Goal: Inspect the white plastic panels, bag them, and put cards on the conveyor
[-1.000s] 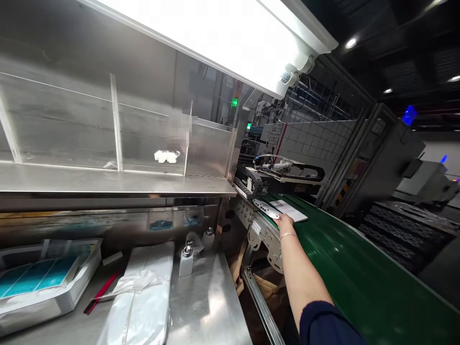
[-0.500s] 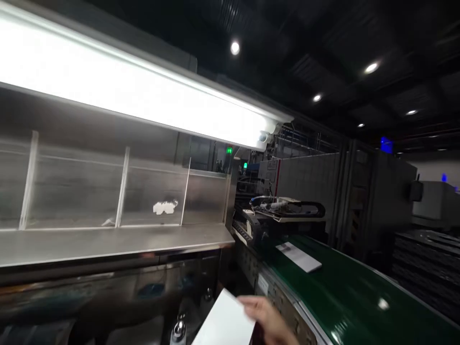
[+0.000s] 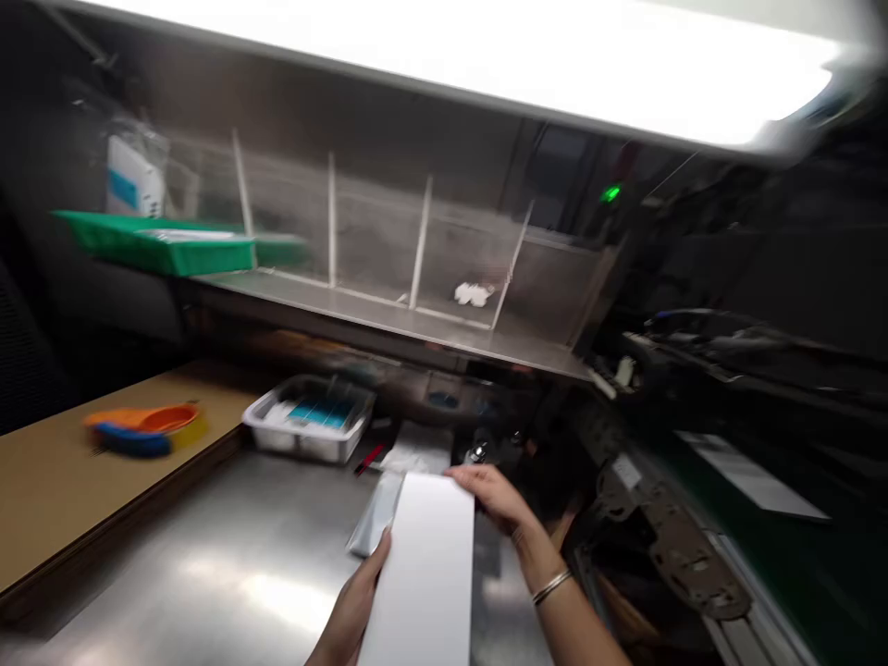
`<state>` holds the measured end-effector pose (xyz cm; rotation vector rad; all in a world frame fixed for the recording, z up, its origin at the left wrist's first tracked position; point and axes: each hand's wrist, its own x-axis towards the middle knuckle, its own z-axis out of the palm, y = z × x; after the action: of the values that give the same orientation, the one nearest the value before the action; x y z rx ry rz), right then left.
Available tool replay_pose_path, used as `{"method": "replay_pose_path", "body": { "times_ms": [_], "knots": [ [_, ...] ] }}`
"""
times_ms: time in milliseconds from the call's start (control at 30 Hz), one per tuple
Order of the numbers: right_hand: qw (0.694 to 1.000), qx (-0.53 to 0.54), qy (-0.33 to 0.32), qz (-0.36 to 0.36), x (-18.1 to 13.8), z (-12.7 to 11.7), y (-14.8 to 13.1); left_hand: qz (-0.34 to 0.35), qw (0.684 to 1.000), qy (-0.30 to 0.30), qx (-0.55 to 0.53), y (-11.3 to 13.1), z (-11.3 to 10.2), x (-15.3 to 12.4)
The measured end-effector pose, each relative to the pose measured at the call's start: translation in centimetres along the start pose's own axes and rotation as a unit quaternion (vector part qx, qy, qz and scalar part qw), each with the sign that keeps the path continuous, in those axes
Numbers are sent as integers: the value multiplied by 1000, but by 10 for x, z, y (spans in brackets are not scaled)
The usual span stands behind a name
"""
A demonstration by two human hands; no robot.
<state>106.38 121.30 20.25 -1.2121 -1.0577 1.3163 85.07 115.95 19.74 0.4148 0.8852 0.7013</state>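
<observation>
A long, plain white box is held up in front of me, over a metal worktable. My left hand grips its left edge, with the thumb along the side. At the far right corner, my right hand is closed on the same box, fingers over its top edge. Just beyond the box lie a clear plastic-wrapped item and a whitish plastic bag. The near end of the box runs out of the picture.
A white basket with blue and white items stands at the back. Orange, blue and yellow tape rolls sit on a brown board at left. A green tray rests on the shelf. At right, a green conveyor carries a flat white piece.
My view has swung left and down, bringing the worktable into sight. The white box now lies in front of me between both hands; earlier only one hand was visible at it.
</observation>
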Motion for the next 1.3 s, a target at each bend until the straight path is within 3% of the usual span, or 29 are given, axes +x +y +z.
{"method": "replay_pose_path", "body": {
  "times_ms": [67,133,267,367,1000,1300],
  "knots": [
    [999,35,36,13,1,-2,10,-31,990,-128,-58,1,-10,9],
    [995,63,76,25,-3,-7,23,-22,980,-172,-98,3,-17,14],
    [984,109,124,66,-25,-9,53,-6,974,-191,-123,4,-26,19],
    [982,129,107,86,-41,0,70,-4,971,-204,-127,2,-30,23],
    [978,146,76,128,-81,20,86,-13,982,-128,-137,0,-28,42],
    [978,139,69,138,-98,42,80,44,990,-63,-118,1,-30,43]
  ]
}}
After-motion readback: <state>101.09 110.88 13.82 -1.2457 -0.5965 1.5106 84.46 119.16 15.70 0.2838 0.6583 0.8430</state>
